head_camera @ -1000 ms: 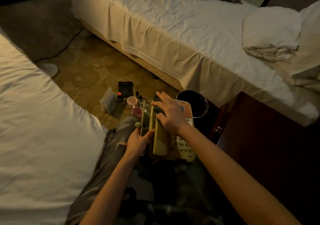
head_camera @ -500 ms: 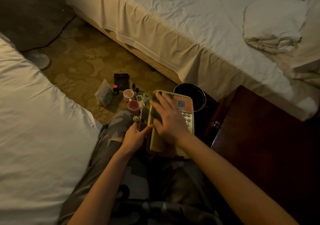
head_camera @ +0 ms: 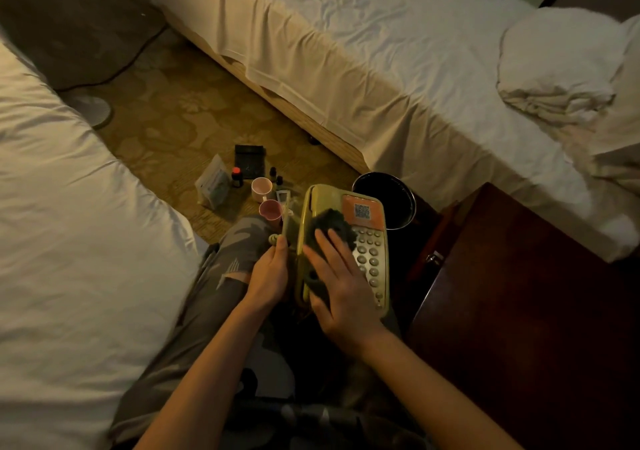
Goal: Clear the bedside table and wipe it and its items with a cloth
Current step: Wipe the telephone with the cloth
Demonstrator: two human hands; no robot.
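A yellowish desk telephone (head_camera: 367, 242) with an orange label lies on my lap. My left hand (head_camera: 270, 273) grips its left edge, fingers curled round the side. A dark cloth (head_camera: 330, 223) lies over the handset, and my right hand (head_camera: 341, 287) presses it down with straight, spread fingers. The dark wooden bedside table (head_camera: 519, 294) stands to my right with a bare top. Items from it sit on the carpet ahead: two pink cups (head_camera: 260, 188), a red-capped bottle (head_camera: 237, 176), a black box (head_camera: 249, 160) and a white packet (head_camera: 213, 183).
A dark round bin (head_camera: 384, 197) stands just beyond the telephone, beside the table. White-sheeted beds flank me, one on the left (head_camera: 69, 207) and one on the right (head_camera: 381, 51) with a pillow (head_camera: 554, 69). A round white fan base (head_camera: 93, 110) sits on the carpet.
My right hand has slid back toward me along the handset, and the dark cloth now shows beyond its fingertips. My left hand has kept its grip on the telephone's side.
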